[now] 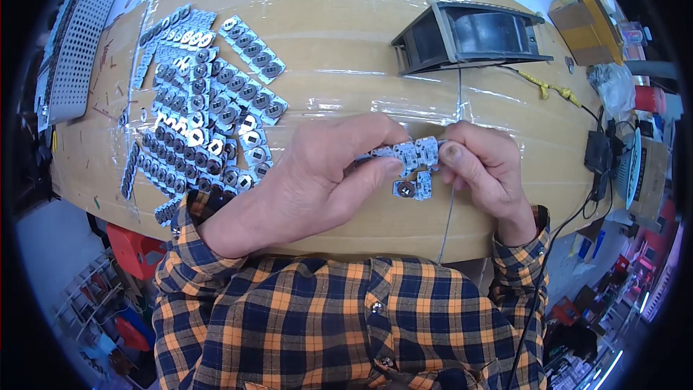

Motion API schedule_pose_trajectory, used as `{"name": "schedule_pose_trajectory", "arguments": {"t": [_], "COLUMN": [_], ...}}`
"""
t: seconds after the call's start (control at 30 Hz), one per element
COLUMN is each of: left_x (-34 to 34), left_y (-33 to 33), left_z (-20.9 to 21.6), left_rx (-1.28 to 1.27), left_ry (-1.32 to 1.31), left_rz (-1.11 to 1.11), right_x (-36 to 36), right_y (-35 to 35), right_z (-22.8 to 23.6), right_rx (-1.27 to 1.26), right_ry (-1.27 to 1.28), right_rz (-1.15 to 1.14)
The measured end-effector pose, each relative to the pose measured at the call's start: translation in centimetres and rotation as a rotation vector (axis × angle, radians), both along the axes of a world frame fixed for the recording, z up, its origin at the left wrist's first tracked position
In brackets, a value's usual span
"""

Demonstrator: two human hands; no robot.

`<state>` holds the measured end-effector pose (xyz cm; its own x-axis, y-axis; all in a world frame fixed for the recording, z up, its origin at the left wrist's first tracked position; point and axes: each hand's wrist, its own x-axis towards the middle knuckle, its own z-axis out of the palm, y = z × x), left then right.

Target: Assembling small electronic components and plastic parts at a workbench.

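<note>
My left hand (325,162) pinches the board strip (417,153) over the table (325,43), my right hand (487,170) curled closed at its end (gripping or not, I can't tell), apparently separating boards, which next wants steady leverage.

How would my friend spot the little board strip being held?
Find the brown table beyond the plaid shirt. Above its near edge, look between the left hand and right hand. The pale blue strip there is pinched in the left hand, unlike the pile farther left.
</note>
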<state>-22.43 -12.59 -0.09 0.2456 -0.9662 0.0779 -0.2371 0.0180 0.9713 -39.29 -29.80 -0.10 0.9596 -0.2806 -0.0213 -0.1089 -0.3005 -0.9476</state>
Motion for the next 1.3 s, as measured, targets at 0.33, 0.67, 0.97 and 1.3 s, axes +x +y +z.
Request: {"name": "schedule_pose_trajectory", "arguments": {"t": [0.33,0.67,0.97,1.3], "left_x": [0.6,0.9,0.8,0.6], "left_y": [-0.1,0.0,-0.3,-0.7], "left_z": [0.0,0.3,-0.3,0.6], "left_rx": [0.083,0.137,0.025,0.173], "left_ry": [0.138,0.062,0.003,0.490], "left_rz": [-0.043,-0.069,-0.096,-0.161], "right_x": [-0.1,0.0,0.1,-0.5], "right_y": [-0.4,-0.6,-0.4,0.0], "right_z": [-0.7,-0.7,-0.6,0.5], "right_rx": [-0.035,-0.084,-0.107,0.624], "right_ry": [-0.025,-0.060,-0.058,0.158], "right_rz": [0.056,0.113,0.168,0.046]}}
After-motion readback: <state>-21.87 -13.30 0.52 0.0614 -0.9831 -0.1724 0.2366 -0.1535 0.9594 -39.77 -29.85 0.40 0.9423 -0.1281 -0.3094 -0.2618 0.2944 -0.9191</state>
